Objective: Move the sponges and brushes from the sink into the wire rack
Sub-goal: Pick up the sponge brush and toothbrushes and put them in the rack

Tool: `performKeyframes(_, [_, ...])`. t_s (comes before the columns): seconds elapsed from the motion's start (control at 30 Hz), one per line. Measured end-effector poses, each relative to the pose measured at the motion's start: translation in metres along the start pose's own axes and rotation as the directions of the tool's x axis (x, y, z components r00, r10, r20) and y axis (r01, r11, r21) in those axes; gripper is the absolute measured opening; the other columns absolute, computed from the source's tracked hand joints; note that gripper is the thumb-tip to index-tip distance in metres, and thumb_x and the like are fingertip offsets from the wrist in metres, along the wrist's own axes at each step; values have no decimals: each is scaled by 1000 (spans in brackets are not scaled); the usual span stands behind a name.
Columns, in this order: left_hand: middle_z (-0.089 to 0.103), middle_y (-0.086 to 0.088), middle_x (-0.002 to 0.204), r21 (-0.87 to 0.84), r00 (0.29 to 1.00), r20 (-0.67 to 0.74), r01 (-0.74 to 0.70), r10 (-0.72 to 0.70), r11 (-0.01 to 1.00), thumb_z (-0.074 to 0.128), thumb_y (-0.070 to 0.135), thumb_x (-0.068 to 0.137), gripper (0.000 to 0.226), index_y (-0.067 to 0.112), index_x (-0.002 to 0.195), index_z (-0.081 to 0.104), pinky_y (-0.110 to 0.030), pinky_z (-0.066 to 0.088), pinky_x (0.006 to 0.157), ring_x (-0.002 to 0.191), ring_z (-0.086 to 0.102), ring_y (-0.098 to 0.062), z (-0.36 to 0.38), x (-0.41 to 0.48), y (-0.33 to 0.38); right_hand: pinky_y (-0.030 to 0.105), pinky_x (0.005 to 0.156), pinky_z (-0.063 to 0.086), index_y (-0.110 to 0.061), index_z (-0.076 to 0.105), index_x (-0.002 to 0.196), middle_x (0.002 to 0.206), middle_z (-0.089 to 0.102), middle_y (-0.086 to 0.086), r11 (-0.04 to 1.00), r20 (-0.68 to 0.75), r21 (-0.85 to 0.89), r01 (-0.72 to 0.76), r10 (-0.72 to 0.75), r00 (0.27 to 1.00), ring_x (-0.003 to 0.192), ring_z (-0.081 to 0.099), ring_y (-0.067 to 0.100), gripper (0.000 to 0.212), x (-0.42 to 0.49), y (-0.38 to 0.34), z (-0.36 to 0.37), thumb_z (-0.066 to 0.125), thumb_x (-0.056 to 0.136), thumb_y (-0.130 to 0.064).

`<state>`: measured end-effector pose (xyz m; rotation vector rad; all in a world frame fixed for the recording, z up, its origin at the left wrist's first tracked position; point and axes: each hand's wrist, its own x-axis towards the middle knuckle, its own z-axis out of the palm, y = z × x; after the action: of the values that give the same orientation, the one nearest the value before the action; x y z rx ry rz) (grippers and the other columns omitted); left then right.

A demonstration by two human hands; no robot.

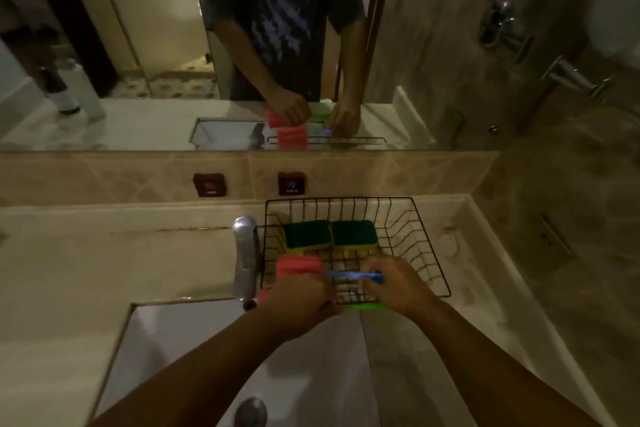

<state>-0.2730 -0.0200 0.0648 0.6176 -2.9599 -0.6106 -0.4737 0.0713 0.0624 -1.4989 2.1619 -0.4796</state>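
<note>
A black wire rack (420, 246) stands on the counter behind the white sink (180, 354). Two green-topped yellow sponges (306, 235) (354, 233) lie side by side at the rack's back. A pink sponge (297, 264) sits at its front left. My left hand (298, 305) is over the rack's front edge, closed around a second pink sponge (264, 295) that barely shows. My right hand (398, 288) pinches a blue-handled brush (349, 274) inside the rack. A bright green item (367, 306) lies under my right hand at the rack's front edge.
A chrome faucet (245, 258) rises just left of the rack. The sink drain (250, 411) is near the bottom. A mirror (138, 45) covers the wall ahead, above a tiled ledge with two dark tags (209, 185) (291, 183). A tiled wall closes the right side.
</note>
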Motion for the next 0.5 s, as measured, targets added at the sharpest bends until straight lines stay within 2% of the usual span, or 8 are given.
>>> performKeyframes(0.07, [68, -5, 113, -4, 1000, -20, 20, -20, 1000, 55, 33, 98, 25, 17, 113, 66, -21, 40, 80, 99, 63, -17, 4, 24, -3, 26, 60, 48, -37, 58, 74, 77, 62, -9, 1000, 42, 12, 12, -12, 999, 70, 60, 5, 22, 21, 14, -9, 65, 91, -25])
performKeyframes(0.2, [66, -3, 113, 11, 997, -11, 78, -78, 997, 50, 34, 99, 25, 20, 114, 64, -26, 52, 84, 98, 63, -17, 11, 64, -16, 31, 71, 53, -29, 63, 87, 88, 65, -4, 998, 99, 38, 53, -57, 993, 81, 62, 12, 7, 64, 38, -18, 63, 93, -26])
performKeyframes(0.3, [64, -2, 118, 12, 998, 15, 67, -67, 998, 49, 31, 100, 26, 21, 121, 60, -24, 48, 88, 105, 61, -16, 21, 83, -22, 21, 63, 41, -25, 65, 95, 90, 63, -5, 997, 184, -69, 42, -28, 982, 83, 59, 12, 4, 93, 51, -13, 61, 94, -24])
performKeyframes(0.37, [63, -5, 121, 37, 997, 49, 57, -58, 998, 47, 28, 102, 26, 16, 120, 60, -24, 48, 89, 107, 61, -17, 33, 89, -23, 19, 59, 36, -21, 65, 96, 85, 60, -5, 995, 209, -69, 65, -50, 977, 81, 57, 14, 6, 103, 60, -7, 62, 93, -18])
performKeyframes(0.4, [63, -6, 121, 53, 994, 73, 74, -78, 996, 45, 27, 103, 26, 14, 119, 60, -24, 49, 90, 107, 62, -17, 39, 90, -23, 21, 61, 40, -19, 66, 97, 87, 62, -1, 995, 215, -56, 82, -68, 974, 83, 59, 16, 8, 106, 64, -2, 64, 91, -14])
performKeyframes(0.5, [64, -8, 119, 38, 977, 136, 163, -167, 986, 45, 24, 103, 25, 12, 118, 61, -26, 50, 88, 104, 63, -18, 55, 93, -22, 36, 85, 51, -15, 67, 103, 104, 68, 9, 995, 259, -42, 94, -80, 963, 99, 62, 24, 13, 108, 71, 16, 64, 91, -10])
